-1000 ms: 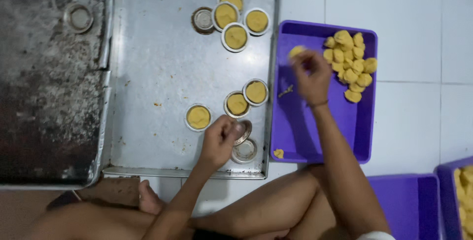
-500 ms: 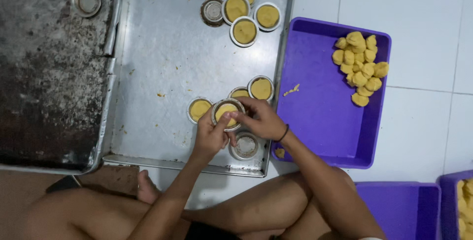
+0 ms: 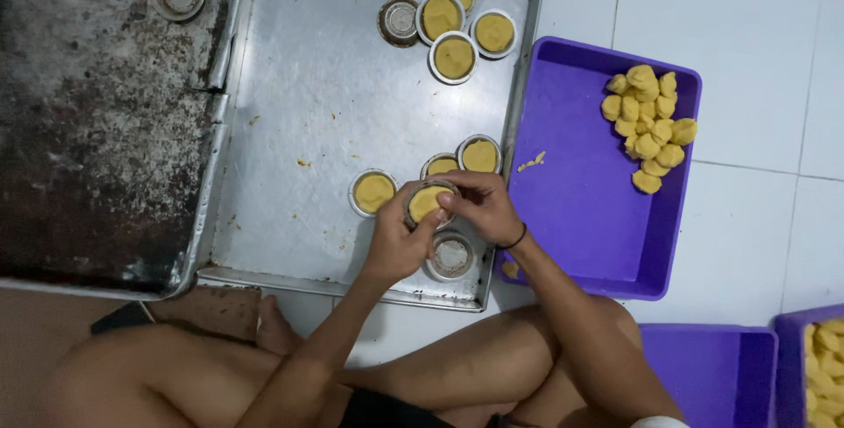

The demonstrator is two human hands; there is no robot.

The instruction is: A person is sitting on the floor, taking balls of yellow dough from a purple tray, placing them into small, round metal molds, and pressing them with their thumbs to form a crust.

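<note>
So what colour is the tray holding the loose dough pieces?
Purple tray, seen clearly in the head view.

Right hand point(image 3: 482, 204) left purple tray point(image 3: 594, 243), joined left hand point(image 3: 397, 242); both hands now press dough into small tin point(image 3: 429, 203).

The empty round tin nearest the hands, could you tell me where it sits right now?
In the head view, the empty tin sits at the metal tray's near edge, just below both hands, left of the purple tray.
</note>
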